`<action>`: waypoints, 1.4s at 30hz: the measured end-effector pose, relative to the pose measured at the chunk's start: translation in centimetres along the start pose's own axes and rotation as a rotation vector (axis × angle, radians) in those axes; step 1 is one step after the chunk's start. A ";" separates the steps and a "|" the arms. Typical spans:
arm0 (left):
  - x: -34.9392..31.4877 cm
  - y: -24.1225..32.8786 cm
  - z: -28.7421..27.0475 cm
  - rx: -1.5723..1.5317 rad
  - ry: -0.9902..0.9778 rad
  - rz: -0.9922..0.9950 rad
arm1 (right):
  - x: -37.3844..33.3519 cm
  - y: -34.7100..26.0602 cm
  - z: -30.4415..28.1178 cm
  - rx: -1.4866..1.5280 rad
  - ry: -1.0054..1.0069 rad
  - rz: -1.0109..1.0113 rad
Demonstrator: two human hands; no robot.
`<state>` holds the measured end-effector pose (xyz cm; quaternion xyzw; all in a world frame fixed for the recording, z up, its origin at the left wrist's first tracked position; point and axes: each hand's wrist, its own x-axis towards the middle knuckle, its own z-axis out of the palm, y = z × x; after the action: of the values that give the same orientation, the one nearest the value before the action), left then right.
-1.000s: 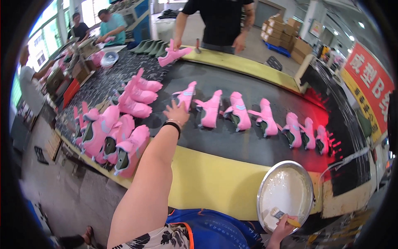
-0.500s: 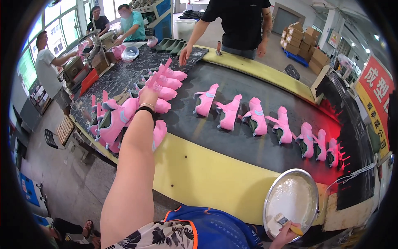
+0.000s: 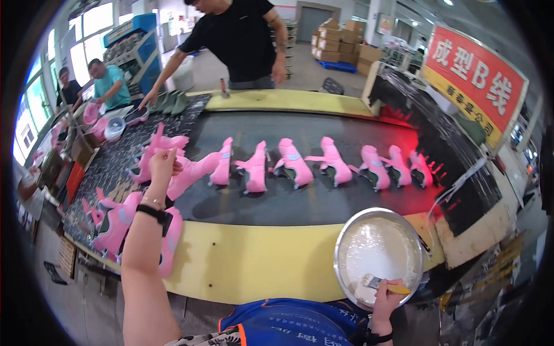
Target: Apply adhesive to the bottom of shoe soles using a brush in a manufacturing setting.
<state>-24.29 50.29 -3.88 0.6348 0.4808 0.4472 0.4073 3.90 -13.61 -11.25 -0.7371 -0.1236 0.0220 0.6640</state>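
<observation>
My left hand (image 3: pixel 164 165) is closed at the near side of a pink shoe upper (image 3: pixel 193 175), which lies slantwise at the left edge of the dark belt (image 3: pixel 225 209); its toe points to the row on the belt. My fingers hide part of it. Beside my left wrist, more pink shoe uppers (image 3: pixel 118 222) with dark green lasts inside are bunched together. My right hand (image 3: pixel 385 300) grips a brush (image 3: pixel 398 289) by its yellow handle. The pale bristles rest inside a silver metal bowl (image 3: pixel 340 254) of white, glue-like liquid.
Several pink shoe uppers (image 3: pixel 291 164) stand in a row along the belt, running toward a red-lit opening (image 3: pixel 427 167). A yellow ledge (image 3: pixel 248 245) borders the near side. Opposite, a person in black (image 3: pixel 236 43) reaches toward dark green lasts (image 3: pixel 172 104). Other people work at the left.
The whole view has swung to the right. My left hand has drawn a pink shoe upper away from the group toward the belt. My right hand still holds the brush in the bowl.
</observation>
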 end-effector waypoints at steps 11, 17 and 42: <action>-19.3 7.1 5.7 -0.247 -0.566 -0.245 | -0.5 -0.8 0.4 0.009 0.027 -0.007; -21.6 -0.6 4.9 -0.216 -0.501 -0.580 | -0.4 -0.2 0.4 0.027 0.072 -0.037; -33.7 -0.6 4.9 -0.423 -0.868 -0.567 | 4.0 -1.9 -1.5 -0.348 0.018 -0.116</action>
<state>-24.41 17.18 -11.65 0.5110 0.3208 0.1044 0.7906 7.77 -14.05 -8.69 -0.8326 -0.1620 -0.0448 0.5278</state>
